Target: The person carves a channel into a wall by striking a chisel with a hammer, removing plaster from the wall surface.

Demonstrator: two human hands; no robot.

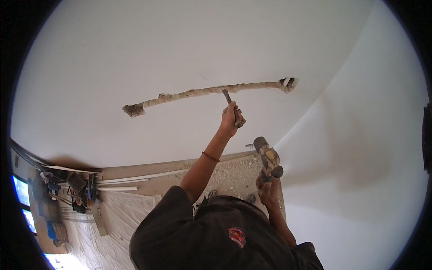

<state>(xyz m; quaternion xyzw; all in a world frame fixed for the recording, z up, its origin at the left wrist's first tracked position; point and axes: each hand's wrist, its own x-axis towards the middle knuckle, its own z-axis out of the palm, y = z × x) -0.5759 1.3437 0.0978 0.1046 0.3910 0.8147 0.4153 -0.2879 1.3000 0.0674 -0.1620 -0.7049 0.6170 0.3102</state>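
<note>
My left hand (230, 118) is wrapped around a cold chisel (227, 96), whose tip meets the lower edge of a long groove (199, 91) cut in the white plastered wall (189, 135). A rough hole (134, 110) ends the groove on the left. At its right end, another broken-out hole (291, 86) shows a white piece, possibly pipe, inside. Lower and to the right, my right hand (267, 193) grips a ball-peen hammer (270, 157) by its handle, close below the head. The hammer is apart from the chisel.
A second white wall (351, 168) meets the first close on my right. Plaster rubble (236, 173) covers the floor around my shoes. White strips (135, 181) lie along the wall base. Leftward are a plastic sheet (125, 212) and a heap of tools (79, 189).
</note>
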